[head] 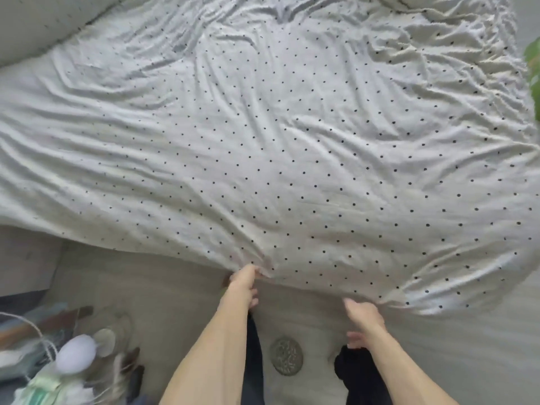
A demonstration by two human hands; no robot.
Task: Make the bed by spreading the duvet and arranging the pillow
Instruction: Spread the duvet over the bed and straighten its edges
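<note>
- near edge: two bare forearms seen reaching forward over a pale floor (467, 361); a round patterned disc (286, 357) lies on the floor between them
- lower left: blurred clutter (43, 346) with a white rounded object (76, 353) on top; whether any of it is a container and what it holds cannot be told
- left hand (244, 280): fingers closed, duvet hem pinched and bunched at the fingertips
- right hand (363, 312): at the duvet's near hem, fingers curled loosely; grip cannot be told
- duvet (277, 147): white with small black dots; spread across the bed, heavily wrinkled; near edge overhangs the bed
- far corner, top left: a matching dotted pillow (38, 21) partly seen beside the duvet
- right margin: green leaves (533, 62) glimpsed
</note>
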